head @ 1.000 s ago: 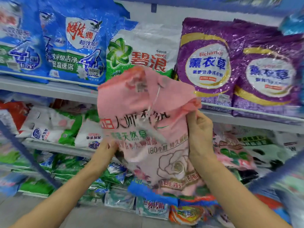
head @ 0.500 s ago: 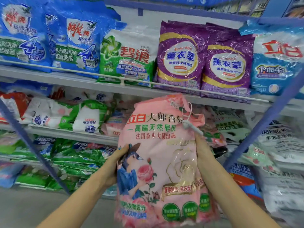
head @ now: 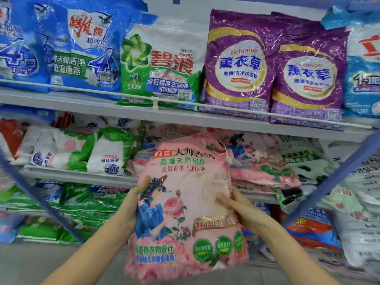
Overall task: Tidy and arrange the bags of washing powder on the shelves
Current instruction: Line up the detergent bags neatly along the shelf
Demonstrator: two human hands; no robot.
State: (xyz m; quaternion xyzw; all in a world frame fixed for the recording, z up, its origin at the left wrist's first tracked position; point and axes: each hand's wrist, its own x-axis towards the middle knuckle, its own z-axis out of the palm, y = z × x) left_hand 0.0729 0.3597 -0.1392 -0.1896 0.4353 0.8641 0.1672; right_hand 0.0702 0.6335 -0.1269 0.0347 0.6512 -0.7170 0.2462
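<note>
Both the left hand and right hand grip the pink bag, fingers mostly hidden behind.

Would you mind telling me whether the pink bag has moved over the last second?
Yes. The pink bag has come down: its top overlapped the green Ariel bag before, and now sits below the top shelf.

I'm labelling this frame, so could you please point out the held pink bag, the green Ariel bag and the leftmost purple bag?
pink washing powder bag (head: 185, 202), head view, centre of its front.
green Ariel bag (head: 171, 62), head view, its red lettering.
leftmost purple bag (head: 239, 64), head view, its white label.
</note>
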